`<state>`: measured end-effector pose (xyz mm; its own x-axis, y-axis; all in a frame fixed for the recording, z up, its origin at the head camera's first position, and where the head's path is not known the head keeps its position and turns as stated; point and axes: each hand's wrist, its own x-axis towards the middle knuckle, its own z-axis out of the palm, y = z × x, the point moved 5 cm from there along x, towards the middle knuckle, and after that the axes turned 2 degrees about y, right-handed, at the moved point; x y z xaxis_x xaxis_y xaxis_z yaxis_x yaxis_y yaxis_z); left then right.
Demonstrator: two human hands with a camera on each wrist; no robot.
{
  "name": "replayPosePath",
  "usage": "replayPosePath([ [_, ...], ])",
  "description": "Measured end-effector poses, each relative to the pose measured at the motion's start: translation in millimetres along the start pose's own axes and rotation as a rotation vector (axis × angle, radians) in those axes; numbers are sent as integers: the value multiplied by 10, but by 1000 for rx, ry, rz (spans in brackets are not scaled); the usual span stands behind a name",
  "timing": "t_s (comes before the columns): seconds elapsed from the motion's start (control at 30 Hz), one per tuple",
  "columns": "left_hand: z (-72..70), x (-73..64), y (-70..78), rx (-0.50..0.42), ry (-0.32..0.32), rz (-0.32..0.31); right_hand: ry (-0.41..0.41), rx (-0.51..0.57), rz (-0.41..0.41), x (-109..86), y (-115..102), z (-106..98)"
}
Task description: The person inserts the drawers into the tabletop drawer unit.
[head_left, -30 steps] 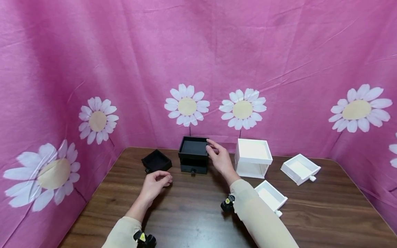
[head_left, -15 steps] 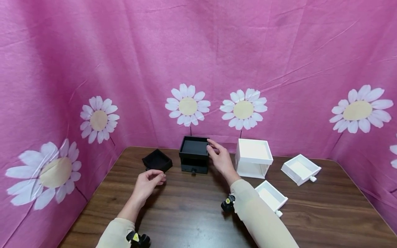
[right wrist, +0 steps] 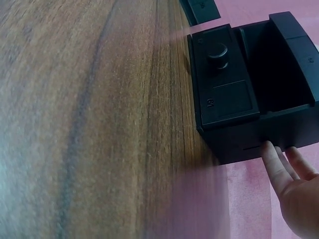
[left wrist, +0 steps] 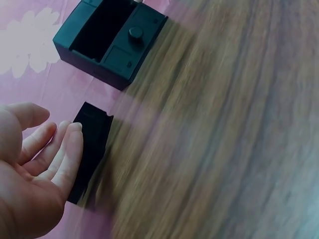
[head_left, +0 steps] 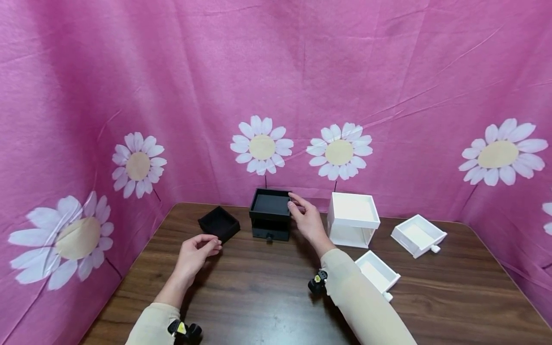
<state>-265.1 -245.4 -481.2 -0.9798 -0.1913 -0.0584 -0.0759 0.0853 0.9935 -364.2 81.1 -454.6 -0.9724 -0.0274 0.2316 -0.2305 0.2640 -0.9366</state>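
Observation:
A black two-drawer box [head_left: 270, 211] stands near the back of the table, its lower drawer in place with a round knob [right wrist: 218, 54] and the upper slot vacant. My right hand [head_left: 308, 220] rests its fingertips on the box's right side; in the right wrist view the straight fingers [right wrist: 276, 167] touch that wall. To the left lies a loose black drawer [head_left: 219, 222], its near corner behind my left hand [head_left: 196, 254]. In the left wrist view that hand has loosely bent fingers and nothing between them and the thumb. Whether the fingertips [left wrist: 75, 130] touch the drawer, I cannot tell.
A white box [head_left: 352, 218] with an open front stands right of the black one. Two loose white drawers lie nearby: one [head_left: 418, 233] farther right, the other [head_left: 377, 271] partly behind my right sleeve. A pink flowered cloth [head_left: 280, 86] hangs behind the table [head_left: 267, 292].
My left hand has moved left, from in front of the gap between box and loose drawer to that drawer's near corner. The right hand stays against the black box.

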Motion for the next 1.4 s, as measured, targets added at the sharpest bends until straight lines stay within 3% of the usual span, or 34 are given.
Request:
replayPosePath([
  [0.33, -196, 108, 18, 9, 56, 17, 6, -17, -10, 3, 0, -11],
  [0.77, -329, 167, -32, 72, 163, 3, -4, -35, 8, 6, -36, 10],
  [1.1, -400, 185, -72, 229, 215, 9, -3, -39, 5, -26, -48, 6],
  [1.4, -411, 230, -117, 295, 218, -2, 1, -44, 7, -28, -49, 6],
])
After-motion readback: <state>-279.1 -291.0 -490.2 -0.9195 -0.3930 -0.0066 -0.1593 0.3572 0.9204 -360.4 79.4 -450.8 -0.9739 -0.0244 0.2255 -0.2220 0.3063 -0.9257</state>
